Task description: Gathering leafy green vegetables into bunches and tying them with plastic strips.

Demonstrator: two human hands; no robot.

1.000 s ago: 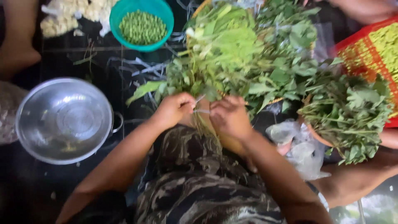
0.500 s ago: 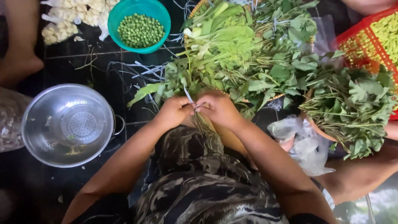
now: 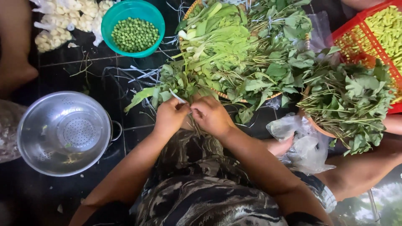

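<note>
Both hands sit close together over the lap, knuckles almost touching: the left hand (image 3: pixel 169 116) is curled shut, fingers pinching the stems of a bunch of leafy greens (image 3: pixel 176 86), and a thin pale strip (image 3: pixel 178 96) pokes up from that grip. The right hand (image 3: pixel 211 116) is closed too, fingers folded in on the same stems just beside the left, with the stalk ends trailing down between the two wrists onto the camouflage-patterned clothing (image 3: pixel 201 184). The bunch fans out away from the hands, its leaves lying against the edge of a woven tray (image 3: pixel 234 97) heaped with more greens and long pale stalks. To the right of that, a second heap of leafy stems (image 3: pixel 347 100) fills another round basket, touching a red plastic crate (image 3: pixel 356 37) of yellow-green pods at the far right. A crumpled clear plastic bag (image 3: pixel 303 142) lies near the right forearm. Over on the left, well apart from the hands, a metal colander (image 3: pixel 63 134) rests on the dark tiled floor (image 3: pixel 58 71). Further out, a teal bowl (image 3: pixel 121 12) holds green peas, and beside it lie small bags of pale cloves (image 3: pixel 63 19). Someone else's limb (image 3: pixel 14 50) shows at the left edge.
</note>
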